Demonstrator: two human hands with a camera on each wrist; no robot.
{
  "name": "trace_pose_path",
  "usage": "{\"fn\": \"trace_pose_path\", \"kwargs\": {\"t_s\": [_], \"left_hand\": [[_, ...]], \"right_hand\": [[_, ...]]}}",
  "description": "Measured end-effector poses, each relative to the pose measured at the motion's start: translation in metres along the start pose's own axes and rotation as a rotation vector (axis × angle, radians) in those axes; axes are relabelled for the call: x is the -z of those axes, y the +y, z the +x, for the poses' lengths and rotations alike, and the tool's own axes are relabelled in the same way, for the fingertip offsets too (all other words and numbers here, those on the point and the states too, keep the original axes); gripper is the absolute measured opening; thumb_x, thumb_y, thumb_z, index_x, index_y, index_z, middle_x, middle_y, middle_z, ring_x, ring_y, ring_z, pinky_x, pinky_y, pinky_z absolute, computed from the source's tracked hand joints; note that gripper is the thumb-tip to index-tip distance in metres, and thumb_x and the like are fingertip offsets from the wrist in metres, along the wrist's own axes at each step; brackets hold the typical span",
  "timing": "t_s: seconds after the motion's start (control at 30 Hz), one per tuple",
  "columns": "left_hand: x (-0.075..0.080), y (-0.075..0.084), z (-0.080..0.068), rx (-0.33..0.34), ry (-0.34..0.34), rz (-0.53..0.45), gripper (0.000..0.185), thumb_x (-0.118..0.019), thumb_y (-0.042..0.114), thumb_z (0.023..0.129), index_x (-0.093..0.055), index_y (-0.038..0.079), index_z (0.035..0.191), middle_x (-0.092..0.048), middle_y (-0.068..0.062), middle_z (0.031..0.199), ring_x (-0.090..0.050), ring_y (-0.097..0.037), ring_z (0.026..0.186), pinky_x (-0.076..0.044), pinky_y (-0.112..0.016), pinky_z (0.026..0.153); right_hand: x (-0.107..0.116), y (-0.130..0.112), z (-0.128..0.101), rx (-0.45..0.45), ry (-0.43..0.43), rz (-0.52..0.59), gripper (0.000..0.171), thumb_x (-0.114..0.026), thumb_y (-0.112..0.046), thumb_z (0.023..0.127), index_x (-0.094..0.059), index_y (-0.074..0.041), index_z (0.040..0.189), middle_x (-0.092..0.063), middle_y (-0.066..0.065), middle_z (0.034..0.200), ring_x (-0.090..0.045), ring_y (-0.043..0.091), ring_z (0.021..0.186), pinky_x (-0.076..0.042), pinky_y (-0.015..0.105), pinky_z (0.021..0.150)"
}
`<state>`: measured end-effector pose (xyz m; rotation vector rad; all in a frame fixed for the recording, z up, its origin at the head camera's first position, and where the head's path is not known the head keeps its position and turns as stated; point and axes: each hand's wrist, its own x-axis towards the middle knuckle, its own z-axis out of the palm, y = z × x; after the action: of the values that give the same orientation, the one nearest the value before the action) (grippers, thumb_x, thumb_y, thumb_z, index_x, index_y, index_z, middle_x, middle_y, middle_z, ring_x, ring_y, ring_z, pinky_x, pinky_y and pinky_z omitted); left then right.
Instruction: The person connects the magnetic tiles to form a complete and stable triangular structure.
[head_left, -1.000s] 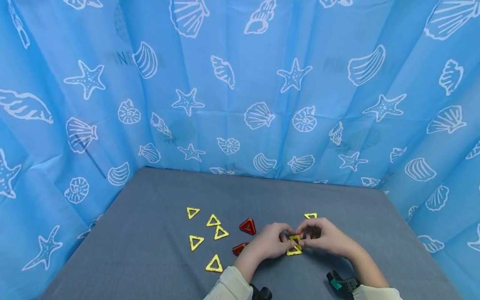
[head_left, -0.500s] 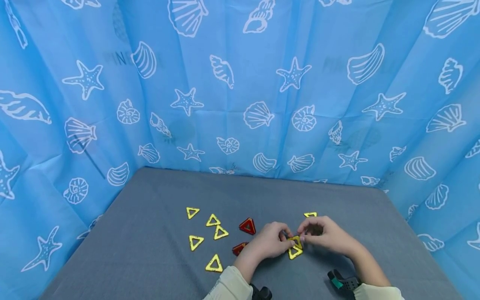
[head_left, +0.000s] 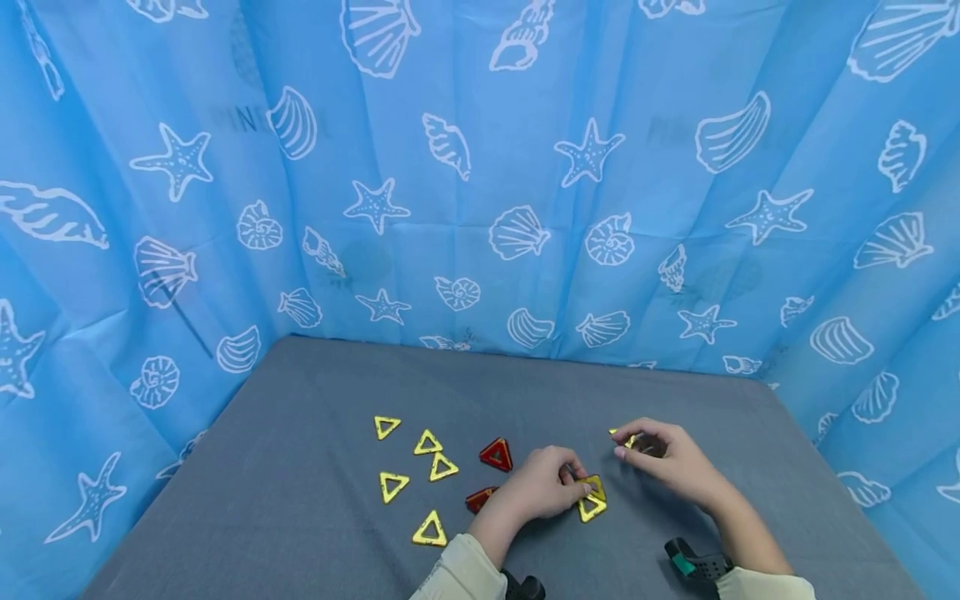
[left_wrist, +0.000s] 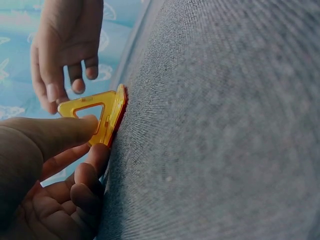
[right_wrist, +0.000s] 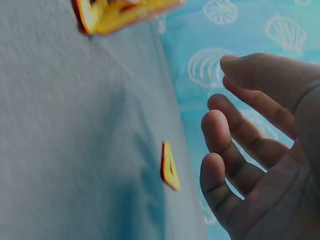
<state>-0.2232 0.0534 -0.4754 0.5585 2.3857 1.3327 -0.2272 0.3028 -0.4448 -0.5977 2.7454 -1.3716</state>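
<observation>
**Triangle frames on grey felt, one pair pinched, one reached for**

A blue curtain (head_left: 480, 167) printed with white shells and starfish hangs in soft folds behind a table (head_left: 300, 517) covered in rough grey fabric; its near edge is cut off. The left hand (head_left: 542, 485) curls thumb and fingers round a joined pair of yellow triangles (head_left: 592, 498) — glossy, translucent plastic frames with open centres, edge to edge and tilted up off the cloth, the lower tip pointing toward the person. The right hand (head_left: 663, 461) hovers with fingers loosely bent, holding nothing, over a single yellow triangle (head_left: 621, 434) lying flat and partly hidden. Leftward lie five loose yellow triangles (head_left: 412, 467) and two red triangles (head_left: 496, 455); one is half covered by the left wrist.
</observation>
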Motion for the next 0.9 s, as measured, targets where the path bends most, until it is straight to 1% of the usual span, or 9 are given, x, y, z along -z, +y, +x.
{"fn": "trace_pose_path", "kwargs": {"t_s": [0.17,0.27,0.4,0.57,0.73,0.8,0.9], "left_hand": [[-0.002,-0.001,0.000,0.023,-0.001,0.000,0.007,-0.079,0.023,0.098,-0.074,0.018,0.095,-0.062,0.005,0.077,-0.055,-0.010,0.066,-0.042,-0.025,0.059],[-0.001,-0.001,0.000,0.026,-0.002,-0.008,0.007,-0.078,0.023,0.098,-0.074,0.018,0.095,-0.062,0.005,0.078,-0.055,-0.010,0.066,-0.043,-0.025,0.060],[0.000,-0.001,0.001,0.020,-0.006,-0.021,0.007,-0.078,0.022,0.098,-0.075,0.017,0.096,-0.063,0.005,0.079,-0.055,-0.010,0.067,-0.043,-0.025,0.060],[0.000,-0.001,0.001,0.030,-0.002,-0.020,0.006,-0.078,0.023,0.098,-0.075,0.018,0.096,-0.063,0.005,0.079,-0.055,-0.010,0.067,-0.043,-0.025,0.060],[-0.001,0.000,0.001,0.046,0.004,-0.009,0.006,-0.078,0.024,0.098,-0.075,0.020,0.096,-0.062,0.006,0.080,-0.055,-0.009,0.068,-0.044,-0.025,0.061],[-0.002,0.000,0.002,0.048,0.004,-0.009,0.006,-0.078,0.024,0.099,-0.075,0.020,0.096,-0.062,0.006,0.080,-0.055,-0.009,0.068,-0.044,-0.025,0.061],[-0.001,-0.001,0.002,0.046,0.002,-0.019,0.006,-0.078,0.024,0.099,-0.075,0.019,0.096,-0.063,0.005,0.080,-0.056,-0.009,0.068,-0.044,-0.025,0.061]], "right_hand": [[0.009,0.012,-0.004,-0.094,0.068,-0.053,0.028,-0.073,-0.018,0.101,-0.071,-0.002,0.125,-0.072,0.020,0.123,-0.069,0.006,0.091,-0.056,0.028,0.072],[0.011,0.017,-0.005,-0.127,0.071,-0.070,0.036,-0.073,-0.019,0.102,-0.067,0.000,0.133,-0.069,0.025,0.130,-0.069,0.009,0.093,-0.056,0.028,0.072],[0.011,0.020,-0.004,-0.143,0.030,-0.068,0.046,-0.073,-0.018,0.102,-0.061,0.003,0.141,-0.064,0.029,0.136,-0.071,0.013,0.094,-0.057,0.027,0.072],[0.010,0.026,-0.003,-0.134,0.000,-0.061,0.049,-0.073,-0.015,0.101,-0.058,0.004,0.144,-0.060,0.031,0.140,-0.071,0.009,0.091,-0.055,0.027,0.070],[0.010,0.030,0.000,-0.107,-0.066,-0.091,0.058,-0.072,-0.016,0.102,-0.050,0.001,0.153,-0.044,0.035,0.155,-0.066,0.010,0.093,-0.054,0.028,0.070],[0.009,0.031,0.003,-0.100,-0.096,-0.106,0.058,-0.072,-0.018,0.102,-0.050,0.000,0.153,-0.040,0.036,0.158,-0.064,0.011,0.092,-0.053,0.028,0.070],[0.008,0.032,0.006,-0.083,-0.113,-0.132,0.052,-0.071,-0.018,0.102,-0.056,-0.001,0.148,-0.042,0.036,0.157,-0.062,0.010,0.092,-0.053,0.028,0.071]]}}
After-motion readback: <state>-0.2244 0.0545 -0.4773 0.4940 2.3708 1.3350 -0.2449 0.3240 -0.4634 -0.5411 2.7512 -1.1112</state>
